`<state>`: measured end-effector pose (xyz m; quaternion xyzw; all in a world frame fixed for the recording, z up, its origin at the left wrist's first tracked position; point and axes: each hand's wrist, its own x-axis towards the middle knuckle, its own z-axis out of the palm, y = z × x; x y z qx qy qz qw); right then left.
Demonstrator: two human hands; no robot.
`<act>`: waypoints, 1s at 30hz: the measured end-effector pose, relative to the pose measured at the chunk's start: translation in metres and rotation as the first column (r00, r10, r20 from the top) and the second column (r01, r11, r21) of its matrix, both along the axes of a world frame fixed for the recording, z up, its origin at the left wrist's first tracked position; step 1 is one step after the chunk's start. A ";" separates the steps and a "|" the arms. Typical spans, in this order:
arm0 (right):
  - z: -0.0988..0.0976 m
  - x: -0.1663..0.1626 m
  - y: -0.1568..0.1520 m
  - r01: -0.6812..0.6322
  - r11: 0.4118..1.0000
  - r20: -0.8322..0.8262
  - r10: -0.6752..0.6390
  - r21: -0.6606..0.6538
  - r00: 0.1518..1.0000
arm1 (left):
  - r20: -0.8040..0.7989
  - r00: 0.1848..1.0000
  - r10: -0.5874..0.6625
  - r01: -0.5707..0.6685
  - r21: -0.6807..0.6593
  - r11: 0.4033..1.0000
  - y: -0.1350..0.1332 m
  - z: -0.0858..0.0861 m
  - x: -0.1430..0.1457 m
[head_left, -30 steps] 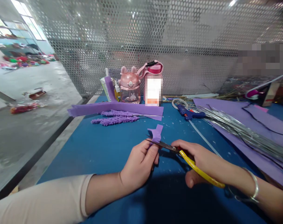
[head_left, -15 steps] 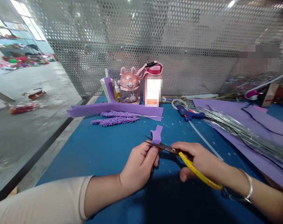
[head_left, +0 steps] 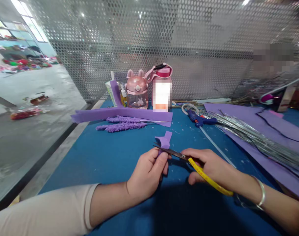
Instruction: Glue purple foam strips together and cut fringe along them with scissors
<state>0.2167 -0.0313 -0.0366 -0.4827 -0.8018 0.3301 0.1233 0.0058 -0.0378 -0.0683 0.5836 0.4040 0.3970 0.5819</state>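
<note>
Between the thumb and fingers of my left hand (head_left: 149,172) is a small folded strip of purple paper (head_left: 165,141), its upper end sticking up with a flap bent to the left. My right hand (head_left: 207,165) is closed on a pair of scissors (head_left: 175,153), whose dark blades lie across the strip just above my left thumb, nearly together. A yellow tape measure (head_left: 205,178) curves from the scissors' handle along my right wrist. Most of the handle is hidden by my fingers. Beyond my hands lie purple lavender sprigs (head_left: 124,126).
Long purple paper strips (head_left: 102,114) lie behind the sprigs. Two pink bottles (head_left: 137,91) stand at the back by the perforated metal panel (head_left: 110,39). At right are a blue glue gun (head_left: 201,120), a bundle of silvery wires (head_left: 257,141) and a large purple sheet (head_left: 238,114).
The scissor blades have drawn closer together across the purple strip. A flap of the strip now bends out to the left. Both hands stay almost in place.
</note>
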 end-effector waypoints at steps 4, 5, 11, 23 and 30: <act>0.000 0.002 0.001 0.004 1.000 0.009 -0.004 0.008 1.000 | 0.044 0.999 -0.032 0.033 -0.026 0.999 0.000 0.000 0.000; 0.000 0.002 0.001 0.007 1.000 0.009 -0.007 0.008 1.000 | 0.056 0.998 -0.036 0.038 -0.036 0.999 0.000 0.000 0.000; 0.008 0.003 -0.003 -0.004 0.998 0.011 0.005 -0.059 1.000 | 0.077 0.997 -0.014 0.018 -0.047 0.999 0.001 0.000 0.001; 0.015 0.000 -0.004 -0.002 0.998 0.061 0.006 -0.063 0.998 | 0.014 1.000 -0.013 0.013 0.012 1.000 0.002 0.001 0.001; 0.008 0.000 -0.003 -0.014 1.000 0.021 0.014 0.010 1.000 | 0.009 1.000 -0.015 0.014 0.029 0.999 0.000 0.001 0.001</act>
